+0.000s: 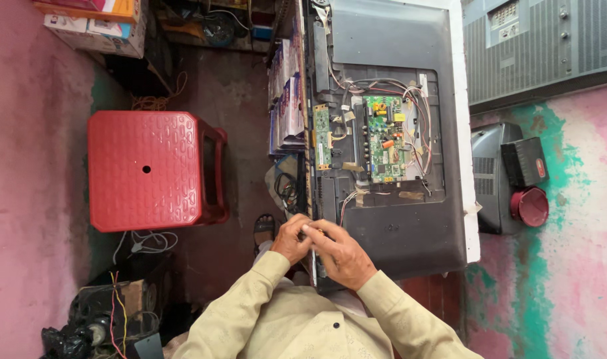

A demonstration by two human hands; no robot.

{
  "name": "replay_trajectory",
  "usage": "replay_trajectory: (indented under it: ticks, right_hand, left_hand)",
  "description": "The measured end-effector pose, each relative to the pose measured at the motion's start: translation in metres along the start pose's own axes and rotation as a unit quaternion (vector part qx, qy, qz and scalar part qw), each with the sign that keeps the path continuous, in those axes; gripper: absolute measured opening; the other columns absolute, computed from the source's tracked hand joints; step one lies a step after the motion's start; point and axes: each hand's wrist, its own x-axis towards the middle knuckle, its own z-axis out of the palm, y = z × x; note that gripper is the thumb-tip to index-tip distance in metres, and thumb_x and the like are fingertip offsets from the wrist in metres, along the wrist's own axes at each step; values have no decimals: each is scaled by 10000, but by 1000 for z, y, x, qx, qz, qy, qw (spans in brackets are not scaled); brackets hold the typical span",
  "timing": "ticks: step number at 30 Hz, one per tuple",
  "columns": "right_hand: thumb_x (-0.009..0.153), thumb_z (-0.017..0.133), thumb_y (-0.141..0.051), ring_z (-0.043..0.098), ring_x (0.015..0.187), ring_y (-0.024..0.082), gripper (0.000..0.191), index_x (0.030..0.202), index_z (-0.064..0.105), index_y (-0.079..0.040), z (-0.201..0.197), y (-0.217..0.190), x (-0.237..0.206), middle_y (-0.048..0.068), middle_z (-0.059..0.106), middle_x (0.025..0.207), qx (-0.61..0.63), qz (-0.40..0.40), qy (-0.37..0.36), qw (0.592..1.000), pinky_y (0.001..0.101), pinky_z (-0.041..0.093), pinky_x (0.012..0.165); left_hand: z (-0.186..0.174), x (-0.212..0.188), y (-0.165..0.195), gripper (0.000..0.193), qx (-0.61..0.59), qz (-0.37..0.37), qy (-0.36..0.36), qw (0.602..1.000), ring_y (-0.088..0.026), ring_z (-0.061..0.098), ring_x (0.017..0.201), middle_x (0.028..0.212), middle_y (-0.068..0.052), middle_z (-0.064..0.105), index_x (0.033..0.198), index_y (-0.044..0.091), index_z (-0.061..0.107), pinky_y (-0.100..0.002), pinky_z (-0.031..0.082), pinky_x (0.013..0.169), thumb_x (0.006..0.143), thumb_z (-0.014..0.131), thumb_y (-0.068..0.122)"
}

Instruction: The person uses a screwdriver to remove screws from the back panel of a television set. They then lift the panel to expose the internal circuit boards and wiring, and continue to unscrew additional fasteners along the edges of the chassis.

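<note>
A flat television lies with its back cover off, showing a green main board and a narrow green strip board joined by thin wires. My two hands meet at the set's near left edge. My left hand curls its fingers against that edge. My right hand pinches a small object with a speck of orange, mostly hidden by the fingers. Both sleeves are beige.
A red plastic stool stands to the left on the dark floor. Grey older set casings and a black box with a red cap lie right. Cardboard boxes sit top left; tangled wires and parts bottom left.
</note>
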Motion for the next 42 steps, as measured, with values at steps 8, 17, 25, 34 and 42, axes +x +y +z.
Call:
replay_trajectory:
  ticks: [8, 17, 25, 34, 42]
  right_hand:
    - [880, 559, 89, 634, 1206, 375, 542, 1402, 597, -51, 2, 2, -2, 186, 636, 1292, 21, -22, 3, 1000, 414, 527, 1024]
    - [878, 605, 43, 644, 1109, 360, 490, 1348, 649, -88, -1, -5, -4, 155, 649, 1205, -15, 17, 19, 1000, 423, 531, 965]
    - [798, 668, 2, 620, 1099, 395, 454, 1234, 679, -124, 9, -9, -12, 202, 618, 1192, -18, -33, 53, 998, 434, 512, 939]
    - [841, 661, 0, 616, 1088, 400, 471, 1301, 648, -97, 16, -5, -15, 213, 606, 1184, 11, -12, 81, 997, 433, 512, 947]
    - [884, 606, 46, 623, 1160, 380, 555, 1420, 571, -96, 8, -6, -7, 198, 612, 1275, 56, -13, 46, 997, 421, 521, 993]
  left_hand:
    - [7, -6, -5, 148, 4, 10, 27, 1000, -305, 708, 887, 960, -132, 687, 960, 7, 689, -369, 564, 747, 830, 672, 74]
    - [14, -16, 4, 197, 44, 28, 48, 998, -353, 693, 939, 992, -157, 683, 1002, 5, 685, -392, 560, 800, 832, 729, 95]
    - [19, -17, 7, 271, 92, 11, 44, 995, -381, 699, 954, 1010, -172, 706, 1030, 37, 726, -416, 563, 817, 768, 761, 99]
    - [18, -15, 3, 273, 75, 11, 54, 996, -381, 703, 973, 1021, -178, 709, 1054, 25, 701, -409, 572, 820, 789, 730, 81]
    - [13, -15, -1, 306, 50, 67, 49, 995, -403, 679, 1013, 1102, -190, 680, 1098, 8, 663, -419, 563, 832, 802, 726, 54]
